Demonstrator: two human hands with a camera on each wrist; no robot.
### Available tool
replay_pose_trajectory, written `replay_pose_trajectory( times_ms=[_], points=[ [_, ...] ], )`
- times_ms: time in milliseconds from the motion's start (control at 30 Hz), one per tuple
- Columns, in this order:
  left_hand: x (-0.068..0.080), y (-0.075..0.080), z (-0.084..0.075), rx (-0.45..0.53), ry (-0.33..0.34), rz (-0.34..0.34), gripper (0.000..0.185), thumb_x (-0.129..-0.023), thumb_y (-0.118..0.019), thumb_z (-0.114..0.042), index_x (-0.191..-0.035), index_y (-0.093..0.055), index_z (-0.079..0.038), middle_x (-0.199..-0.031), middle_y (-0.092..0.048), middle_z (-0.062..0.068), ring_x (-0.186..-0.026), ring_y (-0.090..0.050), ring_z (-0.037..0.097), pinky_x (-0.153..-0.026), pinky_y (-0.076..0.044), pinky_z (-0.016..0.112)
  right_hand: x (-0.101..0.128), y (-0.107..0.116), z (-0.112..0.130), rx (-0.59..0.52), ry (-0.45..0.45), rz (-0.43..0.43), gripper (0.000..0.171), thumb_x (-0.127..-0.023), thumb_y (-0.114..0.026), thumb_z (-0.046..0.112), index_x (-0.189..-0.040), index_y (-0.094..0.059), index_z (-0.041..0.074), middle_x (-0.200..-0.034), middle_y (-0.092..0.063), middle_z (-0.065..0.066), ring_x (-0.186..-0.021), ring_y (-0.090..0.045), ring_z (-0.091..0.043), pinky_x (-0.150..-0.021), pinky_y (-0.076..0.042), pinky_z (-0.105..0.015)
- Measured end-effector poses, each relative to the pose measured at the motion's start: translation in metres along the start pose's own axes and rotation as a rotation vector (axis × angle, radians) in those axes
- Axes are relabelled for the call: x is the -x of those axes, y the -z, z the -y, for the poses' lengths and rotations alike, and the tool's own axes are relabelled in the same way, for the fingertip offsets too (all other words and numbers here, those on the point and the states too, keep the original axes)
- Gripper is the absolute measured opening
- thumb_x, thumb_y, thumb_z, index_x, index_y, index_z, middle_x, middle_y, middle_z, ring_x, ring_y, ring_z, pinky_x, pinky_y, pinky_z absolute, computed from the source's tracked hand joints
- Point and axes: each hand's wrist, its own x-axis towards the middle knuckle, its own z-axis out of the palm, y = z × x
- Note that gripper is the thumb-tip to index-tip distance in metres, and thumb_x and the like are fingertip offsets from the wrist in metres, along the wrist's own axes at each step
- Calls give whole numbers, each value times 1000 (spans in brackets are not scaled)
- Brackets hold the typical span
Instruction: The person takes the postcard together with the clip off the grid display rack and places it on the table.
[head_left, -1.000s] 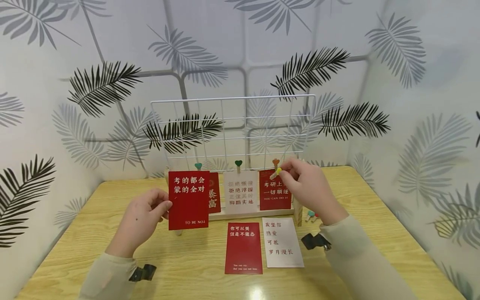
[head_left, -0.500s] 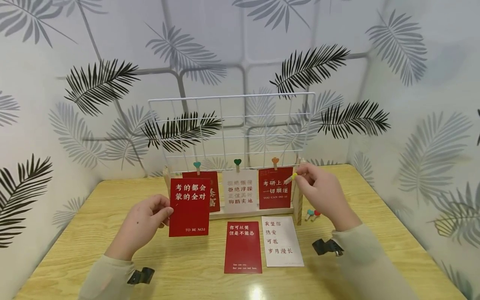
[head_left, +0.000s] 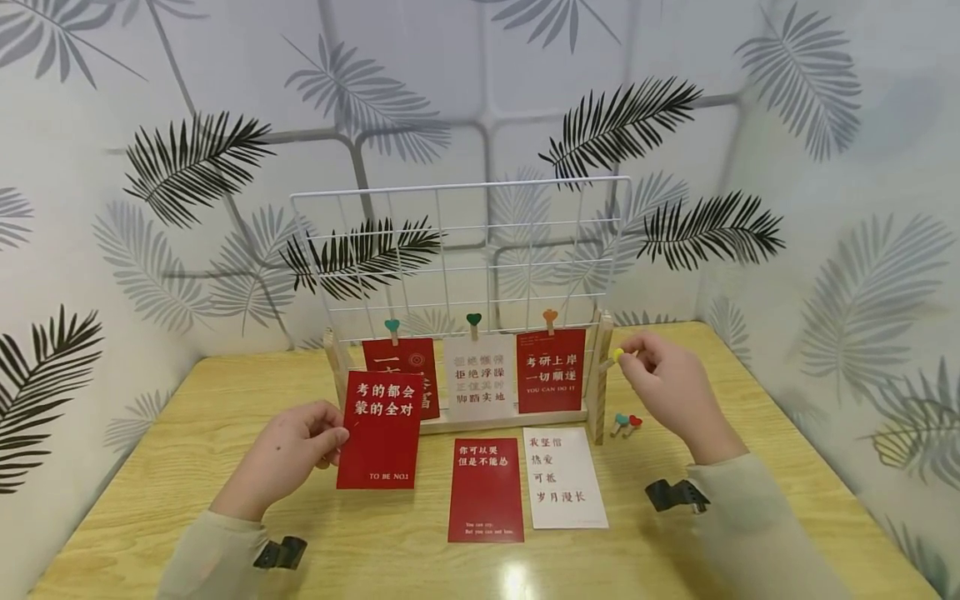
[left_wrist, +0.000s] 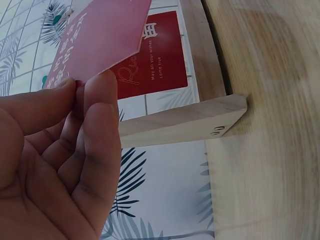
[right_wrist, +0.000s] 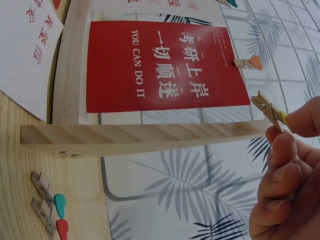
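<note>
My left hand (head_left: 285, 454) pinches a red card (head_left: 378, 454) with white lettering by its left edge, thumb in front. The card is upright, in front of the rack's left end, and partly covers a hanging red card (head_left: 427, 358). In the left wrist view, thumb and index finger grip the held card (left_wrist: 107, 37). At the rack's right post my right hand (head_left: 678, 396) pinches a small wooden clothespin (right_wrist: 270, 109) with a yellow top. The clothespin's nose points left, near the post. From the rack hang a white card (head_left: 480, 375) and another red card (head_left: 551, 371).
The white wire grid rack (head_left: 461, 188) stands on a wooden base at the back of the table (head_left: 247, 392). Heart-topped clothespins (head_left: 474, 321) clip its cards. A red card (head_left: 486, 496) and a white card (head_left: 566, 483) lie in front. Two clothespins (head_left: 626, 423) lie at the right.
My right hand has moved right with the yellow-topped clothespin, from before the right hanging card to beside the post. My left hand has lowered the red card, uncovering more of the card behind.
</note>
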Motion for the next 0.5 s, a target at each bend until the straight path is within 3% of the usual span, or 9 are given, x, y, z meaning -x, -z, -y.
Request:
replay_pose_trajectory(
  times_ms=[500],
  points=[
    [-3, -10, 13, 32, 66, 71, 7, -98, -63, -4, -92, -62, -6, -77, -64, 4, -70, -63, 20, -65, -56, 33, 4, 2, -33, -39, -71, 36, 22, -103, -55, 28, -108, -65, 9, -70, -58, -5, -55, -50, -23, -50, -41, -35]
  ],
)
